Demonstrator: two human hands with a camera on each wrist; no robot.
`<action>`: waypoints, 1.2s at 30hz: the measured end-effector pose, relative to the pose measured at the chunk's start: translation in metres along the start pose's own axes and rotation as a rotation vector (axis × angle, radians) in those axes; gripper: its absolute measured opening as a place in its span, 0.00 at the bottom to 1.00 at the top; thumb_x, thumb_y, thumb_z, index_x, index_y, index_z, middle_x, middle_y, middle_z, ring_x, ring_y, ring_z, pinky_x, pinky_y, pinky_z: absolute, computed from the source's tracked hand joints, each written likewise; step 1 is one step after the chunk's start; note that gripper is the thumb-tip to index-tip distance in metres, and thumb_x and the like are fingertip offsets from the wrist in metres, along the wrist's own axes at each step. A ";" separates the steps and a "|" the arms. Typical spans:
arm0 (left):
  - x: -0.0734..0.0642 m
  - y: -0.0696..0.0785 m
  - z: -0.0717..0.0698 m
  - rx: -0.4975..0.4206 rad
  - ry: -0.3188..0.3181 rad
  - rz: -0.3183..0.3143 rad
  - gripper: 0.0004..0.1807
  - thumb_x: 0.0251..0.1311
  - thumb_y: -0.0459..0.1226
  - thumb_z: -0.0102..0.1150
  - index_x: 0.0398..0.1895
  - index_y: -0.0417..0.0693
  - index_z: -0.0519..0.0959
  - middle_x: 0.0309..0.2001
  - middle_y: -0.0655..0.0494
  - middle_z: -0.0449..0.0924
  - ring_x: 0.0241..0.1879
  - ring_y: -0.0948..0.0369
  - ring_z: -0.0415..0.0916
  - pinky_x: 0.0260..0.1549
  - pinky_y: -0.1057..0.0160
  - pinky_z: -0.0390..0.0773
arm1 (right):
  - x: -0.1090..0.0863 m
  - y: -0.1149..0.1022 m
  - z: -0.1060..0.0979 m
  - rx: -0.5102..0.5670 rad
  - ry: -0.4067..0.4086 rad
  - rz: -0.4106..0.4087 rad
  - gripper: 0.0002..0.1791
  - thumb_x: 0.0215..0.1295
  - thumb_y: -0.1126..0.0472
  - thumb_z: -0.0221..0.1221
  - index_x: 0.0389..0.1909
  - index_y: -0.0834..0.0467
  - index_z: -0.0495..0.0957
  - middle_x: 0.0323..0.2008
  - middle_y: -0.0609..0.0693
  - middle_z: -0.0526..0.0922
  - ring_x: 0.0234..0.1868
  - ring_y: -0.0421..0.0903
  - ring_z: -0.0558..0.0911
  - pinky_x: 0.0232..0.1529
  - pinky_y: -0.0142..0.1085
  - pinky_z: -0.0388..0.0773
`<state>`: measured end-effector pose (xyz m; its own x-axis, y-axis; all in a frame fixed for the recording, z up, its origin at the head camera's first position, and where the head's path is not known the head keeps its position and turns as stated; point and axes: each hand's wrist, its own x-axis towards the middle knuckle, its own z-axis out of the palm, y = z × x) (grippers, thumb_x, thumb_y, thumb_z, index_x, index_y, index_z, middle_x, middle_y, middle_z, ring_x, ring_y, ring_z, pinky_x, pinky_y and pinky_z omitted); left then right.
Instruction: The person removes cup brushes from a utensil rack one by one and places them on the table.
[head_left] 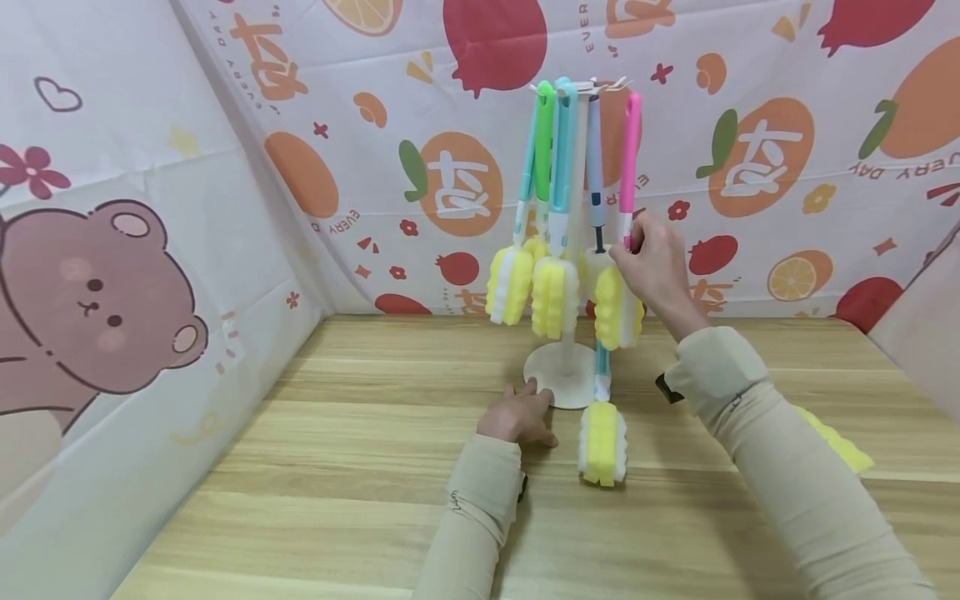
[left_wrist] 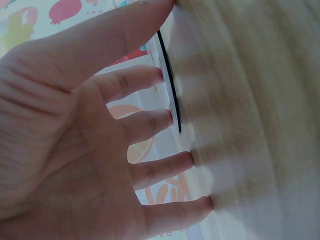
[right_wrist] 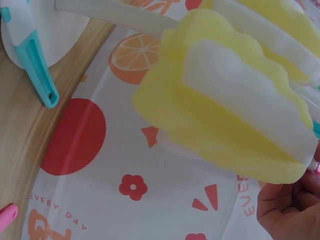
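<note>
My right hand (head_left: pixel 658 265) pinches a pink-handled sponge brush (head_left: pixel 630 158) just above its yellow and white sponge head. That brush hangs head down, its handle top close to a hook of the white rack (head_left: pixel 567 354). In the right wrist view the sponge head (right_wrist: pixel 225 100) fills much of the frame beside the curled fingers. My left hand (head_left: pixel 517 415) has its fingers spread on the table, fingertips at the rack's round base; the left wrist view shows nothing in the palm. More sponge brushes with teal, green (head_left: pixel 544 142) and grey-blue (head_left: pixel 596 158) handles hang from the rack.
A teal-handled sponge brush (head_left: pixel 602 442) lies on the wooden table (head_left: pixel 360 467), right of the base. Another yellow sponge (head_left: pixel 840 442) shows partly behind my right sleeve. The right wrist view has a pink handle (right_wrist: pixel 7 216) on the table. Printed cloth hangs behind and left.
</note>
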<state>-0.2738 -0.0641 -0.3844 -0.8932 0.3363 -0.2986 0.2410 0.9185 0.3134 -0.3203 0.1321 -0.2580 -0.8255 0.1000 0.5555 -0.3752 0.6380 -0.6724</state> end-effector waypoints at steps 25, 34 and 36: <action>0.002 0.000 -0.001 -0.014 -0.003 -0.008 0.30 0.60 0.44 0.72 0.64 0.50 0.74 0.79 0.45 0.52 0.73 0.40 0.51 0.62 0.40 0.68 | -0.018 0.025 0.002 0.002 -0.045 0.108 0.09 0.70 0.68 0.58 0.33 0.64 0.68 0.30 0.60 0.72 0.32 0.53 0.72 0.32 0.30 0.73; 0.000 0.001 -0.001 -0.015 -0.007 -0.007 0.29 0.60 0.44 0.73 0.62 0.50 0.75 0.79 0.44 0.52 0.73 0.40 0.52 0.60 0.40 0.69 | -0.020 0.030 0.001 0.006 -0.075 0.140 0.09 0.70 0.67 0.58 0.33 0.64 0.68 0.32 0.61 0.74 0.33 0.54 0.74 0.32 0.29 0.75; 0.000 0.001 -0.001 -0.011 -0.007 -0.006 0.29 0.60 0.44 0.73 0.62 0.50 0.74 0.79 0.45 0.52 0.73 0.40 0.52 0.60 0.40 0.69 | -0.021 0.031 0.001 0.005 -0.082 0.149 0.09 0.70 0.67 0.58 0.33 0.64 0.68 0.33 0.61 0.75 0.34 0.54 0.76 0.34 0.29 0.76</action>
<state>-0.2742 -0.0636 -0.3832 -0.8918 0.3324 -0.3070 0.2314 0.9181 0.3219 -0.3153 0.1487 -0.2907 -0.9036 0.1303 0.4081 -0.2482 0.6171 -0.7467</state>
